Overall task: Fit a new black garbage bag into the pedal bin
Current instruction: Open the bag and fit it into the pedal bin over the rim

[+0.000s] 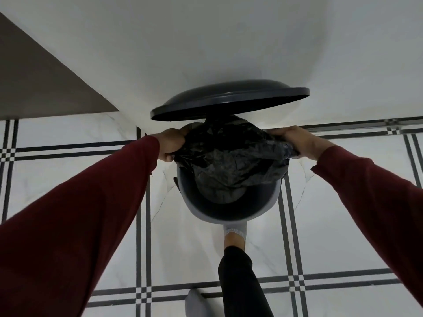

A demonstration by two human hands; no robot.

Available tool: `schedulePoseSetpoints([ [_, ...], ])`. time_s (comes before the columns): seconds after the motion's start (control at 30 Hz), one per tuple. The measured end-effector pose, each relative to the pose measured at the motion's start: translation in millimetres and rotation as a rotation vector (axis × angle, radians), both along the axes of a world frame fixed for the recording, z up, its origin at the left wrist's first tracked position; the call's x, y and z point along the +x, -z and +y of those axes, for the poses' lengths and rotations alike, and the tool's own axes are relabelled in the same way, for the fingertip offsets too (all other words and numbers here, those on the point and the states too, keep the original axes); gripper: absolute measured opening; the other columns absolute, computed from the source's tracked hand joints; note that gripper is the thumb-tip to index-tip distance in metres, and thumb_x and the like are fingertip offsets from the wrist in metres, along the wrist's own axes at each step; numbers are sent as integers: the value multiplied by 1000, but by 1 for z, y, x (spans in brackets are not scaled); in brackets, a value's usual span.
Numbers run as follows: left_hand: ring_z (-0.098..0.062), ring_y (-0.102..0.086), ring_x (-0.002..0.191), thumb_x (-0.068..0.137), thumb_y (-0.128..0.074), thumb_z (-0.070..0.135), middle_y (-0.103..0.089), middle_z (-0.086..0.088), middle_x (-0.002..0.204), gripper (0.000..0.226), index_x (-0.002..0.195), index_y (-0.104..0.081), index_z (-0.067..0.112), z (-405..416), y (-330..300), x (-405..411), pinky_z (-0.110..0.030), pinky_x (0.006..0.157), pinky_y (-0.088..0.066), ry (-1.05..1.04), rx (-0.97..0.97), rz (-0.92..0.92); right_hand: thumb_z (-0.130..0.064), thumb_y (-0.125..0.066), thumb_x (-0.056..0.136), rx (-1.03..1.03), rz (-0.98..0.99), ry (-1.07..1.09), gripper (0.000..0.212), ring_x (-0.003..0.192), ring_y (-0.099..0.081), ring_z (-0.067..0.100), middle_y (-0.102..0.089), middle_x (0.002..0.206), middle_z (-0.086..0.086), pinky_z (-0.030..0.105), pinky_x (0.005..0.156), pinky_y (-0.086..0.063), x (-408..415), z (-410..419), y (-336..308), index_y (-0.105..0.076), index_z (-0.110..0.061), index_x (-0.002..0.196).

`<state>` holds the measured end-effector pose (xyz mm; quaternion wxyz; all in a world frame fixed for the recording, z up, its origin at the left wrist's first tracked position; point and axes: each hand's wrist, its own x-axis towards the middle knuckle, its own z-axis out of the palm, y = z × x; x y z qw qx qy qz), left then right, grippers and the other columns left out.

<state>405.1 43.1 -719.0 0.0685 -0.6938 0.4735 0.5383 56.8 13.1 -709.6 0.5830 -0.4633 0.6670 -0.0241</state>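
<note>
The pedal bin (231, 213) stands on the tiled floor against a white wall, seen from above. Its dark lid (229, 100) is raised. A crumpled black garbage bag (231, 156) hangs into the bin's mouth, stretched between both hands across the far part of the rim. My left hand (170, 144) is shut on the bag's left edge. My right hand (299, 143) is shut on its right edge. The near part of the dark inner rim shows bare. A foot in a grey sock (235, 232) rests at the bin's base, where the pedal is hidden.
A white wall (206, 42) rises right behind the bin. A brown panel (39, 83) stands at the left. The floor (343, 225) has white tiles with dark lines. A second socked foot (196, 303) is at the bottom edge.
</note>
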Motion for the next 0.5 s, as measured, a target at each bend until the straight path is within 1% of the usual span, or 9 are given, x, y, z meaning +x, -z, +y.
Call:
schedulePoseSetpoints([
  [0.03, -11, -40, 46, 93, -34, 12, -47, -2, 76, 40, 116, -62, 29, 7, 3, 4, -20, 43, -29, -52, -4, 10, -11, -48, 95, 73, 23, 77, 25, 48, -52, 7, -56, 64, -3, 19, 40, -37, -4, 2, 3, -73, -15, 93],
  [0.07, -10, -38, 45, 94, -35, 10, -45, -1, 74, 37, 111, -65, 23, 17, 7, 10, -19, 43, -26, -112, -2, 34, -11, -44, 90, 153, 24, 191, 24, 41, -40, 7, -45, 60, -4, 16, 40, -26, -7, 6, 5, -66, -19, 83],
  [0.13, -11, -41, 52, 95, -38, -2, -52, -2, 82, 43, 119, -69, 15, 37, 12, 19, -18, 39, -29, -238, 39, 183, -11, -35, 83, 295, -27, 356, 22, 48, -32, 10, -38, 68, -2, 14, 43, -20, -12, 14, 7, -53, -24, 86],
  [0.2, -15, -50, 66, 91, -39, -18, -58, -5, 97, 52, 129, -65, 8, 54, 11, 21, -17, 46, -41, -331, -33, 268, -12, -31, 84, 385, -116, 413, 26, 53, -34, 12, -45, 71, -1, 14, 42, -22, -13, 22, 8, -53, -24, 88],
  [0.27, -22, -61, 84, 86, -41, -23, -64, -9, 105, 59, 123, -68, 13, 67, 8, 15, -25, 63, -54, -568, -117, 301, -9, -31, 88, 435, -192, 435, 31, 53, -42, 12, -52, 72, -2, 14, 40, -26, -13, 33, 9, -57, -25, 87],
  [0.3, -24, -64, 88, 84, -43, -25, -67, -11, 108, 59, 119, -70, 15, 74, 6, 12, -28, 68, -58, -675, -170, 327, -7, -33, 90, 435, -209, 436, 32, 56, -43, 10, -52, 75, -3, 14, 40, -28, -14, 41, 9, -60, -25, 88],
  [0.37, -26, -68, 88, 83, -52, -26, -70, -13, 112, 54, 116, -72, 12, 90, 5, 8, -29, 69, -63, -800, -266, 351, -2, -42, 93, 387, -226, 411, 32, 63, -40, 9, -49, 80, -4, 16, 47, -33, -22, 57, 11, -67, -22, 96],
  [0.43, -29, -69, 85, 84, -63, -19, -73, -18, 109, 40, 113, -75, 5, 110, 4, 9, -35, 74, -63, -813, -360, 248, 1, -49, 90, 346, -264, 433, 41, 67, -45, 8, -55, 82, -7, 19, 57, -39, -33, 75, 15, -76, -24, 107],
  [0.5, -25, -71, 78, 84, -73, -9, -76, -20, 97, 25, 105, -78, 4, 130, 2, 10, -38, 78, -61, -831, -409, 139, 5, -52, 88, 317, -321, 519, 51, 68, -53, 9, -66, 82, -8, 20, 62, -48, -42, 93, 16, -78, -29, 115],
])
